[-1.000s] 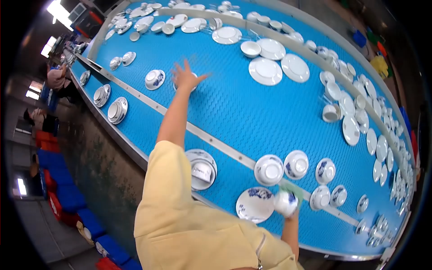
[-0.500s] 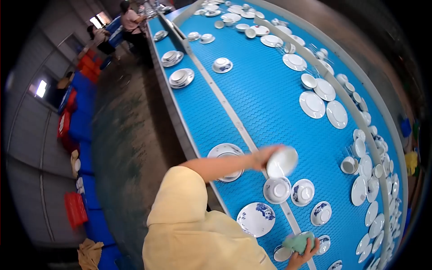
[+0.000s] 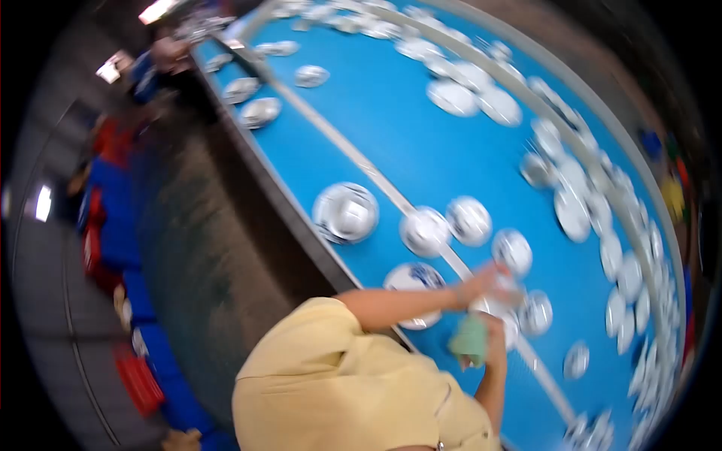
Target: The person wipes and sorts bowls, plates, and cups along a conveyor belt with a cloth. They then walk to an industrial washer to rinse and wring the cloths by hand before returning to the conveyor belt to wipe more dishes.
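My left hand (image 3: 483, 287) is over the divider strip, blurred, and closed round the rim of a white bowl (image 3: 505, 295). Close below it, my right hand (image 3: 492, 331) grips a green cloth (image 3: 470, 340). Partly behind my hands lies more white dishware (image 3: 511, 331). To the left of my hands a blue-patterned plate (image 3: 414, 282) rests on the blue belt, partly covered by my left forearm. White bowls stand upside down nearby, one on the strip (image 3: 426, 231) and others to its right (image 3: 468, 221).
The blue belt (image 3: 376, 113) curves away, split by a pale divider strip (image 3: 331, 131). Stacked dishes (image 3: 346, 213) sit near its left edge. Many white plates (image 3: 571, 214) line the right side. Blue and red crates (image 3: 139, 379) stand along the left wall. A blurred person (image 3: 171, 56) is at the far end.
The view has shifted, and the dishes appear higher in it. My left hand has come down toward my right hand with the bowl. The cloth remains in my right hand.
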A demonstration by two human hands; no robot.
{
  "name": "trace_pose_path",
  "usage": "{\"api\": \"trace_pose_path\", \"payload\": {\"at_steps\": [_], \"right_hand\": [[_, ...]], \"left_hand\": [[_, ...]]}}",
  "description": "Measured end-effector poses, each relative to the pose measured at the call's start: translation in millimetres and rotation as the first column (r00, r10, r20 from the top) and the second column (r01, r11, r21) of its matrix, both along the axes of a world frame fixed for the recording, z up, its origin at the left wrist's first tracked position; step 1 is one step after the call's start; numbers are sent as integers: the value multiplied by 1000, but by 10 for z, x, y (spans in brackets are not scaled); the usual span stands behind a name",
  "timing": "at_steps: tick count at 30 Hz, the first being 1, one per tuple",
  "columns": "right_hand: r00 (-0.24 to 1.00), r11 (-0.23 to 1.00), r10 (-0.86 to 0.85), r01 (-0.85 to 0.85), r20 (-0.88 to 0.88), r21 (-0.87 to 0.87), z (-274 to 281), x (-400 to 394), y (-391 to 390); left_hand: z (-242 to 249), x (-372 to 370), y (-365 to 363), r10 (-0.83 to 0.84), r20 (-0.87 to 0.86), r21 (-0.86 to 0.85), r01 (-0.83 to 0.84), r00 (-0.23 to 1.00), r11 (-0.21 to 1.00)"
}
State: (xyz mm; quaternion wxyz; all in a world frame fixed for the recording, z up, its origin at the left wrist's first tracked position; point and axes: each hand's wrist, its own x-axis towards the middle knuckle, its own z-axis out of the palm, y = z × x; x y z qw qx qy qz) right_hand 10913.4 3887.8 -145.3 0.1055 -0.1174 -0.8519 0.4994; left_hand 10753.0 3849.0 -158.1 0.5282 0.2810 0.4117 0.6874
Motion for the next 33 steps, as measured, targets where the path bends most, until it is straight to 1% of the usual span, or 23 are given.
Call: {"api": "trace_pose_path", "payload": {"at_steps": [1, 2, 3, 5, 6, 8, 9, 10, 11, 12, 13, 14, 15, 17, 18, 21, 24, 25, 27, 29, 31, 32, 33], "right_hand": [[964, 952, 245, -220, 100, -212, 410, -26, 15], [961, 931, 261, -226, 90, -286, 403, 142, 33], [958, 903, 280, -242, 60, -354, 389, 267, 177], [972, 722, -231, 208, 54, -659, 37, 589, 210], [962, 716, -263, 242, 68, -655, 72, 654, 268], [958, 184, -284, 12, -42, -983, 149, 638, 445], [953, 183, -301, 15, -42, -983, 95, 650, 438], [908, 5, -417, 42, 36, -999, 5, 640, 402], [851, -174, -509, 45, 129, -984, -43, 639, 380], [821, -263, -547, 18, 164, -965, -36, 623, 356], [792, -350, -577, -16, 202, -937, -30, 641, 355], [842, -257, -537, -105, 51, -961, -207, 738, 430], [866, 7, -496, -67, -62, -998, -165, 757, 532], [958, 51, -237, 179, 162, -982, -115, 818, 613], [967, -2, -137, 214, 213, -977, -174, 823, 600], [912, -29, -190, 366, 365, -930, -85, 1026, 531], [929, -23, -179, 325, 324, -945, -8, 1171, 500], [947, -7, -140, 290, 288, -957, -14, 1231, 502], [907, 16, -193, 384, 374, -923, -40, 1411, 496], [887, -25, -320, 344, 334, -939, -183, 1663, 567], [892, 90, -388, 287, 232, -954, -58, 1948, 730], [882, 123, -449, 215, 139, -969, 118, 2042, 828], [888, 121, -440, 206, 134, -971, 188, 2125, 950]], "left_hand": [[46, 24, 17, 4, 411, -66, 26, 912, 998], [124, -37, -18, -58, 613, -12, 83, 788, 997], [495, -191, 94, -59, 678, 28, 55, 733, 998], [672, -227, 125, 75, 678, -26, -79, 731, 997], [657, -213, 116, 58, 660, -11, -68, 749, 998], [647, -52, 155, 33, 640, 3, -45, 768, 999], [630, 78, 168, 45, 580, -60, -12, 814, 998], [611, 208, 171, 50, 515, -123, 16, 856, 992], [434, 329, 158, -72, 376, -115, 123, 924, 986], [352, 472, 157, -130, -297, -97, 105, 946, 990], [287, 600, 140, -109, -837, -65, 100, 537, 993], [225, 707, 116, -111, -836, -69, 99, 538, 993], [272, 815, 92, -127, -867, -73, 130, 482, 989], [344, 985, 50, -141, -899, -92, 138, 415, 986], [371, 1095, 17, -158, -864, -111, 125, 479, 986], [369, 1323, -27, -144, -794, -102, 104, 590, 989], [310, 1483, -89, -131, -760, -102, 82, 637, 991], [226, 1547, -118, -100, -680, -117, 27, 726, 993], [165, 1621, -165, -70, -587, -146, -20, 806, 989], [161, 1572, -135, 179, -479, -166, -288, 859, 943], [370, 1422, -89, 158, -337, -411, -296, 928, 862], [355, 1396, -77, 165, -342, -415, -307, 925, 856], [326, 1375, -61, 240, -183, -466, -299, 953, 833]]}}
